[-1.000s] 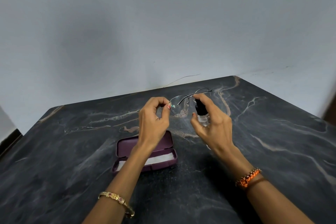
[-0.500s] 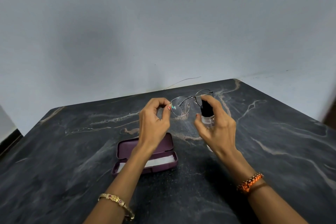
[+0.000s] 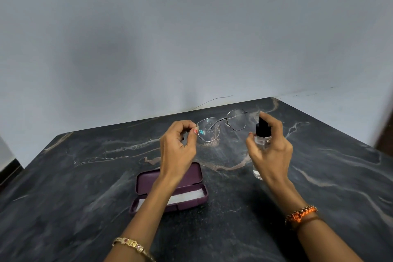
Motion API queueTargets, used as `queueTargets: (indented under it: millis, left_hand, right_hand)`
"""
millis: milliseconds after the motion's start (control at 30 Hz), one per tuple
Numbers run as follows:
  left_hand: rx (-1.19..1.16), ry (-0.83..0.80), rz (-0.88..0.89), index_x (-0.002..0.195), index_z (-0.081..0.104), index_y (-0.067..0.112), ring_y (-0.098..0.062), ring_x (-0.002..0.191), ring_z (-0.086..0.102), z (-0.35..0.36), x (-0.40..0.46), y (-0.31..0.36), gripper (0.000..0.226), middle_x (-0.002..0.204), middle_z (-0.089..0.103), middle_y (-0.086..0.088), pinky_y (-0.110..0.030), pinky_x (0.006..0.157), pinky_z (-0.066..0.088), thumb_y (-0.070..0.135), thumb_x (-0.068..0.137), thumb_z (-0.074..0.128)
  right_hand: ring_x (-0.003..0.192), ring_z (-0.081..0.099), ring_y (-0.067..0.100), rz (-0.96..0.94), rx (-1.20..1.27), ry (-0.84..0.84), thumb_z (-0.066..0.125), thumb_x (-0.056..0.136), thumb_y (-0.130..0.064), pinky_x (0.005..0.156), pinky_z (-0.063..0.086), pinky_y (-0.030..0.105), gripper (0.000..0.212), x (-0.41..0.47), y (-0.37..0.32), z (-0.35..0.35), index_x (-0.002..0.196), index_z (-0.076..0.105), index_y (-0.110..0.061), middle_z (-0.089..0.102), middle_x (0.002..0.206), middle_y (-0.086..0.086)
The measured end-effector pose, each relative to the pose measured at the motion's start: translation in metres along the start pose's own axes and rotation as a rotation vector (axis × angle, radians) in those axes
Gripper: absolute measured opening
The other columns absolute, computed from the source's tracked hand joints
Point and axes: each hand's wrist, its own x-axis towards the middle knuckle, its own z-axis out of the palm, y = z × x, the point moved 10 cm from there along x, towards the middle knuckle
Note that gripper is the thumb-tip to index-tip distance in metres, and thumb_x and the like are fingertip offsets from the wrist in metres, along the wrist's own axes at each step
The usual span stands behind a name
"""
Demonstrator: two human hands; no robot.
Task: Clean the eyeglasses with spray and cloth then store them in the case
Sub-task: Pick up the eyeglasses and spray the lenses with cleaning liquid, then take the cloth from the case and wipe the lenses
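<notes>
Metal-framed eyeglasses (image 3: 221, 126) pinched by left hand (image 3: 177, 147) | right hand (image 3: 270, 149) grips spray bottle (image 3: 262, 136) just beside them

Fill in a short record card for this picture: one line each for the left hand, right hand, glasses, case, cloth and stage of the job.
Left hand: pinches the eyeglasses at one end, held above the table
Right hand: grips the spray bottle, forefinger on top
Glasses: droplets on the nearer lens
Case: open, on the table
Cloth: white, in the case
Stage: spraying; wiping not yet begun
</notes>
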Motion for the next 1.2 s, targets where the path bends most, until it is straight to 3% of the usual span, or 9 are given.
queueTargets:
  millis: [133,400,533,667,933,1033,1133,1200]
  left_hand:
    - [-0.010,0.006,0.005,0.081,0.060,0.013,-0.021,0.079,0.060,-0.001,0.000,-0.001,0.012,0.080,0.062,-0.005,-0.029,0.074,0.051,0.001,0.083,0.057]
    - [-0.056,0.036,-0.021,0.077,0.059,0.019,-0.006,0.070,0.055,-0.006,0.003,-0.008,0.019,0.075,0.060,0.005,-0.012,0.066,0.047,0.002,0.083,0.056]
    - [-0.131,0.053,-0.046,0.074,0.059,0.023,0.007,0.065,0.054,-0.008,0.004,-0.012,0.025,0.075,0.060,0.006,-0.006,0.065,0.045,0.001,0.084,0.055]
    - [-0.167,0.061,-0.060,0.072,0.060,0.025,0.007,0.063,0.053,-0.009,0.004,-0.014,0.028,0.073,0.060,0.005,-0.005,0.061,0.045,0.001,0.084,0.055]
    - [-0.236,0.084,-0.100,0.073,0.061,0.022,0.004,0.062,0.055,-0.013,0.006,-0.021,0.024,0.073,0.060,0.002,-0.007,0.062,0.045,0.003,0.086,0.054]
    - [-0.230,0.085,-0.106,0.074,0.061,0.023,0.001,0.066,0.055,-0.015,0.007,-0.022,0.023,0.075,0.061,0.003,-0.011,0.067,0.048,0.005,0.085,0.055]
    - [-0.229,0.084,-0.100,0.074,0.061,0.022,0.002,0.063,0.055,-0.015,0.007,-0.021,0.023,0.075,0.061,0.002,-0.011,0.066,0.047,0.004,0.085,0.055]
    - [-0.230,0.088,-0.102,0.074,0.061,0.022,-0.001,0.065,0.054,-0.015,0.007,-0.021,0.023,0.074,0.061,0.002,-0.011,0.066,0.047,0.004,0.085,0.054]
  right_hand:
    - [0.060,0.058,0.017,0.014,0.059,0.039,0.060,0.072,-0.012,0.056,0.048,0.026,0.050,-0.001,0.001,-0.004,0.117,0.041,-0.023,0.058,0.080,-0.003]
    - [0.052,0.057,0.028,0.087,0.035,0.040,0.061,0.072,-0.014,0.052,0.048,0.033,0.063,-0.009,0.011,0.000,0.124,0.028,-0.027,0.060,0.072,0.007]
    - [0.054,0.057,0.027,0.113,0.033,0.008,0.068,0.073,-0.004,0.052,0.047,0.033,0.072,-0.013,0.017,0.007,0.124,0.024,-0.029,0.060,0.078,0.008]
    - [0.056,0.055,0.023,0.127,0.043,0.004,0.069,0.074,-0.004,0.052,0.048,0.035,0.073,-0.018,0.022,0.012,0.125,0.023,-0.026,0.056,0.082,0.002]
    - [0.057,0.052,0.016,0.145,0.033,-0.010,0.071,0.073,-0.003,0.052,0.041,0.020,0.074,-0.023,0.031,0.018,0.132,0.028,-0.011,0.056,0.080,0.001]
    - [0.062,0.056,0.020,0.174,0.049,-0.015,0.071,0.072,-0.002,0.057,0.044,0.029,0.073,-0.024,0.032,0.020,0.132,0.030,-0.006,0.058,0.082,0.002]
    - [0.062,0.059,0.024,0.175,0.039,-0.011,0.072,0.072,-0.006,0.057,0.051,0.040,0.077,-0.025,0.031,0.019,0.131,0.025,-0.019,0.058,0.085,0.001]
    - [0.069,0.060,0.027,0.181,0.025,-0.014,0.070,0.072,-0.013,0.065,0.053,0.046,0.076,-0.025,0.031,0.019,0.129,0.022,-0.025,0.060,0.089,0.003]
